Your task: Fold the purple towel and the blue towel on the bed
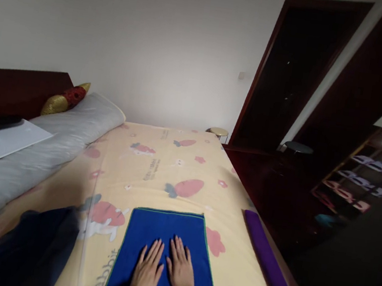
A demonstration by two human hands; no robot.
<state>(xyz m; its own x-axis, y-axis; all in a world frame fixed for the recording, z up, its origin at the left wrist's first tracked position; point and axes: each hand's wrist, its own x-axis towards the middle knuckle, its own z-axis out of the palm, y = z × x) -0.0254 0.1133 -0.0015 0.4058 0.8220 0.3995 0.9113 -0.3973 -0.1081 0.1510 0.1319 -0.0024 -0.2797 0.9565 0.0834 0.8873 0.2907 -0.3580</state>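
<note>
A blue cloth (169, 223) with a green edge is spread on the bed, its near end cut off by the bottom of the view. My left hand (147, 269) rests palm down on it, fingers stretched out. Beside it, my right hand (181, 265) also lies flat on the cloth with its fingers extended. A small gap separates the two hands, and neither one grasps anything. The cloth looks mostly smooth, with its far edge running nearly straight across.
The bed has a yellow sheet (181, 160) with carrot and rabbit prints. Dark fabric (31, 243) lies at the left, a purple folded cloth (266, 262) along the right edge. Grey bedding (84, 118) bears a white board (6, 141). A shoe rack (357, 171) and stools (299, 147) stand beyond.
</note>
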